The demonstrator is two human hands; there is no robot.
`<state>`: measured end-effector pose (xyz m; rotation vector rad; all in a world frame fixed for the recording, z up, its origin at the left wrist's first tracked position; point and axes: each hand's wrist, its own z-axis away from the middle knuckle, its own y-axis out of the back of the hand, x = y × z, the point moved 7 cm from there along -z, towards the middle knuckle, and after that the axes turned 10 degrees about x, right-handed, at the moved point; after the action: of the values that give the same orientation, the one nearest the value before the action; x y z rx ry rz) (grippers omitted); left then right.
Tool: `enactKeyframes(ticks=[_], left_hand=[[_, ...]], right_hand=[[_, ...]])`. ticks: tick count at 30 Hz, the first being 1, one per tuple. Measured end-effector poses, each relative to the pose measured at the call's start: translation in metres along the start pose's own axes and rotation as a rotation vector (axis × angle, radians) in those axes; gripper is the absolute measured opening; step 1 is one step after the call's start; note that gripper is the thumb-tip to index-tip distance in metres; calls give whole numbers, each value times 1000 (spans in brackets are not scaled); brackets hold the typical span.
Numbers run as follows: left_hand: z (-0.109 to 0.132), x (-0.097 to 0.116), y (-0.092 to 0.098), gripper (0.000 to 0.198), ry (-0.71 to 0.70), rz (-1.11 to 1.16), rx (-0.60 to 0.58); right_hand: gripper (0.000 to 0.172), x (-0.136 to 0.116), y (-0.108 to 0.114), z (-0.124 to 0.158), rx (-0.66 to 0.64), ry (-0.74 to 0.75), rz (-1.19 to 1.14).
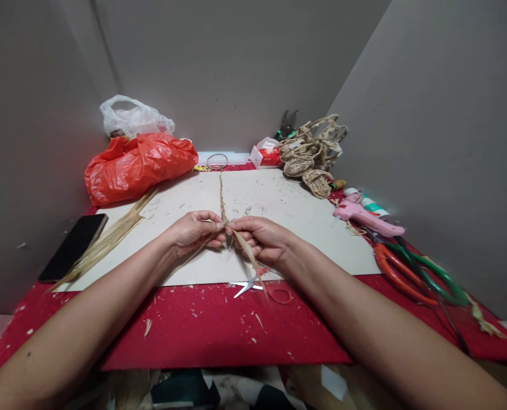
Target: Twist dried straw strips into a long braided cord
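Observation:
A thin braided cord (222,196) of dry plant fibre runs toward me over the pale board (185,199). My left hand (197,230) pinches its near end, fingertips closed. Right against it, my right hand (262,238) is closed on the same end and its loose strands. One broad tan fibre strand (247,250) hangs from the fingers toward the board's front edge. Under that strand lies a pair of small scissors (248,285) with red handles, blades apart. Fingers partly hide the spot where the strands meet.
Loose fibre strips (108,236) and a black phone (71,247) lie left, below an orange plastic bag (140,165). Coiled braided cord (308,151) sits back right. A pink glue gun (366,216) and large orange-handled scissors (400,276) lie right. Scraps dot the red cloth (219,336).

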<state>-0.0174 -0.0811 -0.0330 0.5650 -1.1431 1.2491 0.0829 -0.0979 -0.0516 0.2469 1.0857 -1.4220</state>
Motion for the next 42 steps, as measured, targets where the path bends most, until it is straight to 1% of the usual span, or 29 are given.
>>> enactKeyframes(ticks=[6, 11, 16, 18, 22, 26, 28, 30, 32, 37, 39, 42], left_hand=[[1, 3, -2, 12, -81, -98, 37], [-3, 7, 5, 16, -149, -191, 87], [-4, 7, 5, 13, -166, -362, 72], [-4, 11, 6, 12, -238, -447, 100], [1, 20, 3, 9, -484, -644, 167], [9, 26, -2, 9, -717, -863, 259], [12, 27, -4, 10, -766, -895, 290], [11, 26, -2, 10, -733, -833, 299], [7, 23, 0, 10, -636, -686, 270], [-5, 4, -3, 8, -272, -252, 66], [-5, -1, -5, 8, -166, -159, 15], [-4, -2, -5, 10, -95, -108, -1]], right_hand=[[12, 0, -2, 2, -26, -8, -6], [16, 0, -2, 2, -40, -26, -12], [14, 1, -2, 1, -66, -30, -32], [14, 2, -1, 1, -61, -43, -44], [14, 6, 1, -1, -48, -98, -94], [15, 8, -1, -1, -55, -139, -160], [14, 8, -2, 0, -51, -137, -172], [15, 8, -5, 1, -46, -114, -144], [16, 6, -7, 2, -45, -67, -82], [14, -1, -9, 5, -28, 55, 95], [15, -3, -8, 8, 2, 101, 181], [21, -7, -6, 10, 80, 181, 316]])
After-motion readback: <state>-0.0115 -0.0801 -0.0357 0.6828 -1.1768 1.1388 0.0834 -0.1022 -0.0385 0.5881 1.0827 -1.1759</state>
